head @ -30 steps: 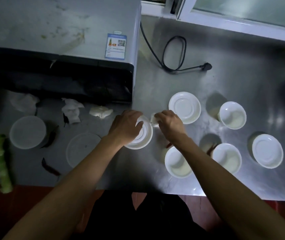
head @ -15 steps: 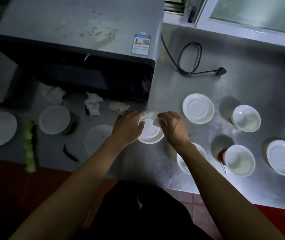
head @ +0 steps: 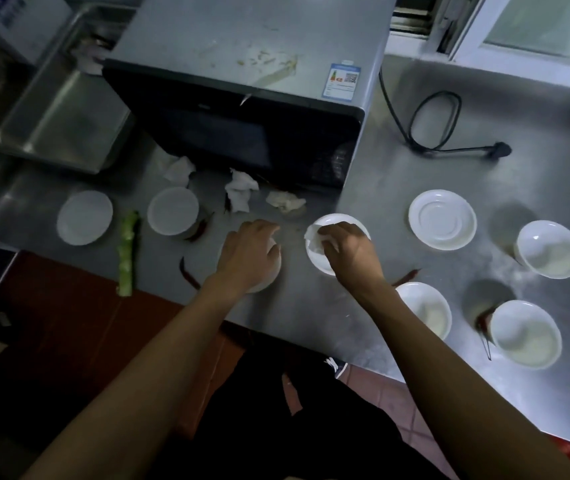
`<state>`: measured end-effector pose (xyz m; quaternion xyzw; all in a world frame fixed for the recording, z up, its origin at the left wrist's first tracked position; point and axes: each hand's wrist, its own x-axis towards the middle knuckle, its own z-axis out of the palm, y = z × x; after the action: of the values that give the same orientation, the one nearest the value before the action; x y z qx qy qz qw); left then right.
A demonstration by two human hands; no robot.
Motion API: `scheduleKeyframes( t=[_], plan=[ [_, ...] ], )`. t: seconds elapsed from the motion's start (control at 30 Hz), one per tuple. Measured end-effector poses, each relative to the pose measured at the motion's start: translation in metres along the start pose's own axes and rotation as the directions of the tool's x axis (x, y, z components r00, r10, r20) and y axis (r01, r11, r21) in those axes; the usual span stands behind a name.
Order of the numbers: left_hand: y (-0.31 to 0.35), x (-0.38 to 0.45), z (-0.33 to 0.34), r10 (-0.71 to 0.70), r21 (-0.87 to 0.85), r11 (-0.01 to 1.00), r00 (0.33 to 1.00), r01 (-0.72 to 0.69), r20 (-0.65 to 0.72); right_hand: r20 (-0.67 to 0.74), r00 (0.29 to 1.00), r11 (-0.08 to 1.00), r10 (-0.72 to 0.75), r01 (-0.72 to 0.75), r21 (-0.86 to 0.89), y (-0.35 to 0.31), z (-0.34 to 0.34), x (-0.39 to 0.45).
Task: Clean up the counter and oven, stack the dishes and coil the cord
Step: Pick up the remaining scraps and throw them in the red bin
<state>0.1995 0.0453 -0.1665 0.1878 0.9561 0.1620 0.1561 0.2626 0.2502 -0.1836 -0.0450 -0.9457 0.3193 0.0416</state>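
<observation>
My right hand point(head: 351, 252) presses a crumpled white tissue point(head: 313, 239) into a white saucer point(head: 320, 263) on the steel counter point(head: 415, 174). My left hand point(head: 249, 252) lies over a clear lid point(head: 265, 284) left of that saucer; whether it grips the lid is unclear. Behind stands the black-fronted oven point(head: 235, 133) with crumbs on its top point(head: 269, 62). Its black cord point(head: 432, 126) lies looped on the counter with the plug point(head: 500, 148) free. Another saucer point(head: 442, 220) and three bowls point(head: 550, 249), point(head: 424, 308), point(head: 524, 334) are spread to the right.
Crumpled tissues point(head: 179, 169), point(head: 240, 188), point(head: 285, 200) lie before the oven. Two round lids point(head: 84, 216), point(head: 172, 211), a green stalk point(head: 127, 251) and dried chillies point(head: 188, 271), point(head: 408, 275) are scattered about. A steel sink point(head: 65, 109) is at the far left.
My left hand has left the saucer and moved left onto the clear lid. The right hand stays on the saucer with the tissue. The view has swung left.
</observation>
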Motion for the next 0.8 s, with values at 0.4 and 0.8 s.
scheduleKeyframes(
  t=[0.4,0.8],
  plan=[
    [-0.08,0.055,-0.018,0.11,0.168,0.98,0.993,-0.102,-0.044,0.001,0.999,0.999,0.053,-0.053,-0.004,-0.044,0.033,0.038],
    [-0.116,0.127,-0.022,0.311,0.306,0.897,0.947,-0.319,0.076,-0.079,0.978,0.981,0.193,-0.195,-0.019,-0.064,0.067,0.064]
  ],
)
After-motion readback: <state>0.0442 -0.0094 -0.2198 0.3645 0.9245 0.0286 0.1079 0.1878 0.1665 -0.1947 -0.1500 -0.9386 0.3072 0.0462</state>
